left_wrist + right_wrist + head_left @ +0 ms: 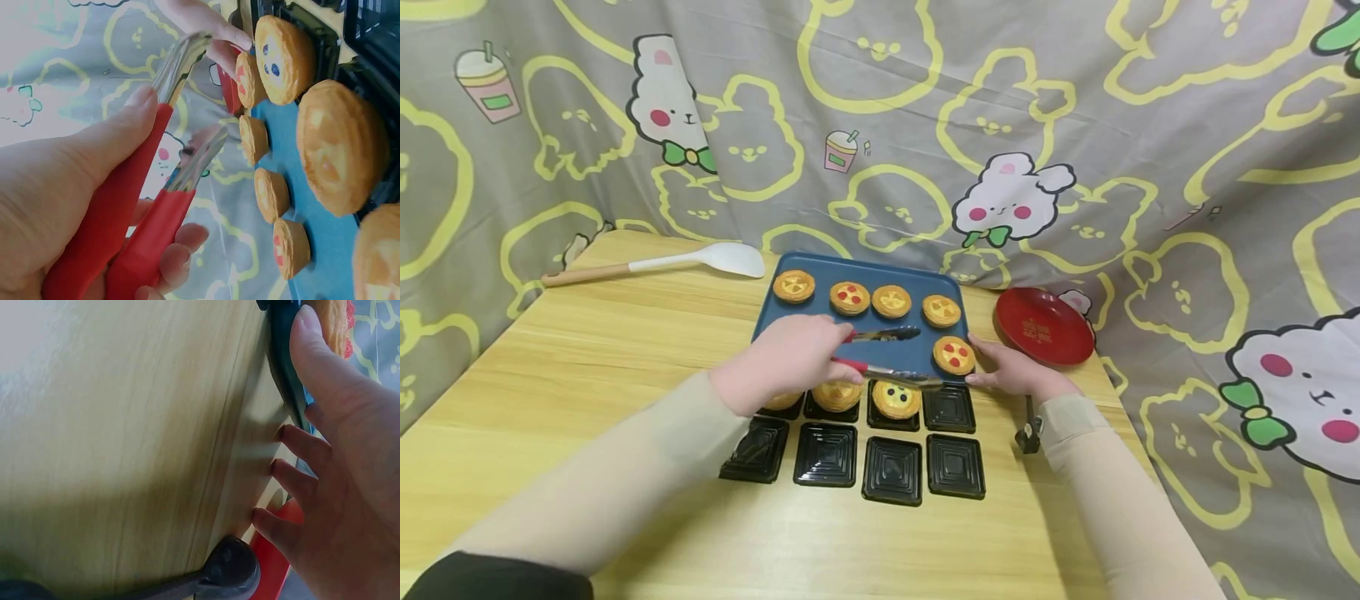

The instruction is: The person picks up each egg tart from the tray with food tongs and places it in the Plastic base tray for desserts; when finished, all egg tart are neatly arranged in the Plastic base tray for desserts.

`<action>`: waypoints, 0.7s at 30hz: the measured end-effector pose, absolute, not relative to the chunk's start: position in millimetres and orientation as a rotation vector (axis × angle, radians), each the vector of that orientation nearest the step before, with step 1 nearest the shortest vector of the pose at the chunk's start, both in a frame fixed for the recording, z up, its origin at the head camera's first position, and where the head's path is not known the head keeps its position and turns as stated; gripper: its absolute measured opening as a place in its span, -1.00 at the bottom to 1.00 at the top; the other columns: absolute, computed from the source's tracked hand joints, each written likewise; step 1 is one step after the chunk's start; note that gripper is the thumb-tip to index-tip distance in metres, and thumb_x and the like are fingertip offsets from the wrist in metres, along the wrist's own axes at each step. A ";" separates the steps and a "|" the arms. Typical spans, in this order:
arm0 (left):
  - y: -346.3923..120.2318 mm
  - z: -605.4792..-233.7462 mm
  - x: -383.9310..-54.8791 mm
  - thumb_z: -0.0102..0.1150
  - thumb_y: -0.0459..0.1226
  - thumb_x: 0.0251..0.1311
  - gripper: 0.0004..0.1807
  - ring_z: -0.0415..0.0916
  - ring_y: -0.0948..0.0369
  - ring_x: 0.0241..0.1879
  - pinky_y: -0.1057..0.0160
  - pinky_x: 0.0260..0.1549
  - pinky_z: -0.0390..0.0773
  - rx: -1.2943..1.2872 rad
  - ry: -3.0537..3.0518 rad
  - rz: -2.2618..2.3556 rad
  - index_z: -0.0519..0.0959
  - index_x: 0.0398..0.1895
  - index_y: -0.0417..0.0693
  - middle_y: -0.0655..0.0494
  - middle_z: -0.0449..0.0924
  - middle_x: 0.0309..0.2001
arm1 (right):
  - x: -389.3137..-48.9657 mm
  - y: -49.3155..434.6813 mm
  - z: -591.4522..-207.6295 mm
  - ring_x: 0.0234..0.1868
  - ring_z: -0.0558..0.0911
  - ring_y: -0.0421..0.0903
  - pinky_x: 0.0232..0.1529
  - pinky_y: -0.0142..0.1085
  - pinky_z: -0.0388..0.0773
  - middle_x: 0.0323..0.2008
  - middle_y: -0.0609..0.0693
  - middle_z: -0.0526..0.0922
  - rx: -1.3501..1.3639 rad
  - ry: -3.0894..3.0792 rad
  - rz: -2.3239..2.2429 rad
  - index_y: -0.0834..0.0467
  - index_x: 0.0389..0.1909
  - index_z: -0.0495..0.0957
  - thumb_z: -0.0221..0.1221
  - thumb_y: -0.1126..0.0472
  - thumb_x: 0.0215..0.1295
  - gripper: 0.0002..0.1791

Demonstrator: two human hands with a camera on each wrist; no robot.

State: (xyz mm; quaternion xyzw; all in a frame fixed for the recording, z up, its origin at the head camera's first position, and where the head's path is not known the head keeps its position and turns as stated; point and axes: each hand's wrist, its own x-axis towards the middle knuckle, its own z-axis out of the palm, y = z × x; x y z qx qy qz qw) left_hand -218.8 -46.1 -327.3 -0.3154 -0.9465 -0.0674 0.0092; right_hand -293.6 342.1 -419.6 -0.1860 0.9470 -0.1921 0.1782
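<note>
My left hand [793, 354] grips red-handled metal tongs [140, 194]. Their tips spread apart above the blue baking tray [880, 343], with nothing between them. Several egg tarts stand on the tray, among them a red-dotted tart [953, 357] at its right end. At the tray's near right corner, my right hand [1018, 368] holds the edge between thumb and index finger; its other fingers curl loosely beside it. Black square plastic bases lie in two rows before the tray. A tart with dark dots [896, 400] and two plain ones sit on the back row.
A red plate [1043, 327] stands right of the tray. Near my right wrist lies a dark utensil with a rounded end [231, 565]. A white spatula with a wooden handle [730, 258] lies at the back left. Patterned cloth [895, 108] hangs behind the table.
</note>
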 end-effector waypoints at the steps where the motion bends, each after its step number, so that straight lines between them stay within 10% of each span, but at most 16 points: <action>1: -42.2 -326.4 -223.0 0.21 0.34 0.07 -0.26 0.55 0.19 -0.39 0.11 -0.42 0.56 -0.975 -2.967 -0.212 0.60 0.04 -0.07 0.13 0.61 -0.28 | -293.5 342.2 -419.7 0.47 0.06 0.23 0.38 0.12 0.00 0.50 0.25 0.05 -0.533 2.680 -0.542 0.14 0.57 -0.06 0.30 -0.16 0.24 0.06; 5: -23.5 -330.0 -240.3 0.22 0.31 0.10 -0.26 0.58 0.16 -0.34 0.09 -0.40 0.58 -0.935 -3.030 -0.172 0.59 0.10 -0.07 0.09 0.64 -0.18 | -293.1 341.2 -419.4 0.48 0.06 0.22 0.39 0.10 0.01 0.50 0.25 0.04 -0.560 2.684 -0.541 0.18 0.56 -0.05 0.30 -0.11 0.26 0.03; 13: 11.8 -346.3 -265.2 0.20 0.29 0.13 -0.51 0.45 0.23 -0.55 0.21 -0.59 0.44 -0.986 -3.069 -0.095 0.52 -0.45 0.09 0.22 0.49 -0.53 | -291.2 338.8 -419.5 0.47 0.07 0.24 0.39 0.11 0.00 0.49 0.27 0.06 -0.569 2.685 -0.565 0.18 0.56 -0.04 0.30 -0.12 0.26 0.03; 21: 33.4 -355.4 -277.3 0.25 0.21 0.17 -0.58 0.41 0.23 -0.55 0.23 -0.58 0.41 -1.030 -3.097 -0.162 0.52 -0.44 0.08 0.21 0.49 -0.50 | -289.6 340.8 -418.2 0.46 0.08 0.28 0.37 0.15 0.01 0.48 0.31 0.06 -0.577 2.703 -0.542 0.19 0.56 -0.05 0.28 -0.15 0.27 0.03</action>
